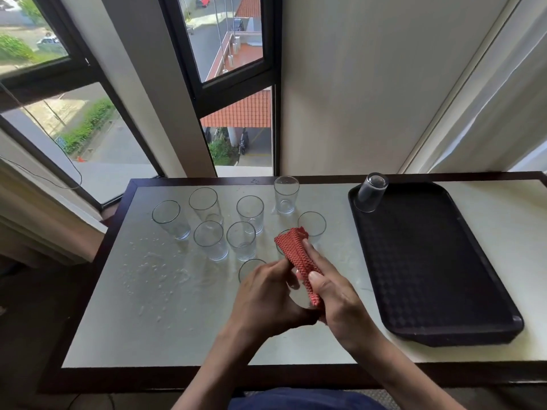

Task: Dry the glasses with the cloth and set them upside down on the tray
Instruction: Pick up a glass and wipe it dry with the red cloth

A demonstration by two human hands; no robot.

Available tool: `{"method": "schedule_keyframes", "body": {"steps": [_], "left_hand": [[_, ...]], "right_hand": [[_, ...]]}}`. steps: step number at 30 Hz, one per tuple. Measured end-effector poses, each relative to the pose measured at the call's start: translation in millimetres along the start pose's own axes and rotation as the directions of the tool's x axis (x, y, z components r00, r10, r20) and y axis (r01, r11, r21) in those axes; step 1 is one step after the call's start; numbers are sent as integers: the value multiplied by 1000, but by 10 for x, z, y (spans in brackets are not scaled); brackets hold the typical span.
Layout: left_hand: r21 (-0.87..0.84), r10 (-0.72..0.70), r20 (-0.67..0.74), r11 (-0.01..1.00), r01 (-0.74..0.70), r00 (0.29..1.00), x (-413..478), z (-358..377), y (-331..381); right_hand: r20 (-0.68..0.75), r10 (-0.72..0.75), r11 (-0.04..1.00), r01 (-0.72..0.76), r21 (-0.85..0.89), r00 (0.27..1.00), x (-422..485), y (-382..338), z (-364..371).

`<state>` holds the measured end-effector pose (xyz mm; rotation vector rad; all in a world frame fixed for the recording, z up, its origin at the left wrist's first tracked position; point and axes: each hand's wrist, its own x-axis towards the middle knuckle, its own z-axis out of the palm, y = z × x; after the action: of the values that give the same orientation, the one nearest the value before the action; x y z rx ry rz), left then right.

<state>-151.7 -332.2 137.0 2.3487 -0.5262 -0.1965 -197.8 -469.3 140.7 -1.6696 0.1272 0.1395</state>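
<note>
We see the left forearm [213, 365] and right forearm [396, 368] bare all the way to the frame's edge. The left hand [263, 288] and right hand [334, 294] are bare too, and at the bottom we catch dark navy clothing [296, 399], plain fabric.

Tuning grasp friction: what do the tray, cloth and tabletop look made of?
Tray: probably moulded plastic, dark, matte, grid-textured floor.
Cloth: woven fabric, red-and-white weave, folds softly.
Tabletop: pale, smooth, glossy, laminate or stone perhaps; droplets bead on it.

folded red cloth [296, 255], perhaps nine upright glasses [241, 242], inverted glass [370, 193] on tray [429, 261]
</note>
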Motion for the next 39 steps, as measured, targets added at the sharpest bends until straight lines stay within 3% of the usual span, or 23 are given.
{"method": "schedule_keyframes", "body": {"steps": [3, 7, 11, 17, 20, 25, 30, 32, 35, 37, 39], "left_hand": [[-7, -40, 14, 999, 40, 999, 3, -13, -23], [92, 51, -27, 995, -49, 998, -14, -8, 72], [95, 62, -81, 994, -55, 995, -4, 2, 119], [-108, 26, -2, 994, -26, 1000, 95, -130, 20], [-56, 65, 20, 996, -64, 998, 72, -122, 20], [220, 160, -57, 965, -144, 985, 7, -19, 144], [189, 191, -176, 969, -157, 966, -18, 29, 131], [63, 142, -225, 989, -131, 964, -11, 39, 103], [-224, 62, -253, 967, -121, 965, 15, 55, 61], [-539, -56, -232, 838, -80, 971, 19, 73, 87], [-769, -195, -205, 638, -34, 959, 28, 98, 142]], "right_hand": [[-1, 3, 1000, -3, -25, 1000, -52, 68, -17], [0, 12, 993, -12, -115, 1000, 11, 1, 14], [11, 68, 996, -67, -64, 998, 192, -36, -10], [-25, -74, 975, 67, -211, 997, 23, -110, 44], [6, -96, 975, 96, -199, 995, -22, -47, 16], [-65, 72, 994, -65, 92, 995, 143, -33, 20], [-83, 295, 940, -274, 202, 952, 273, -210, -20], [-19, 394, 855, -359, 375, 919, 299, -241, -83], [96, 447, 617, -384, 687, 890, 281, -266, -96], [107, 443, 533, -357, 767, 890, 278, -210, -54], [66, 402, 536, -293, 792, 913, 273, -176, 23]]}}
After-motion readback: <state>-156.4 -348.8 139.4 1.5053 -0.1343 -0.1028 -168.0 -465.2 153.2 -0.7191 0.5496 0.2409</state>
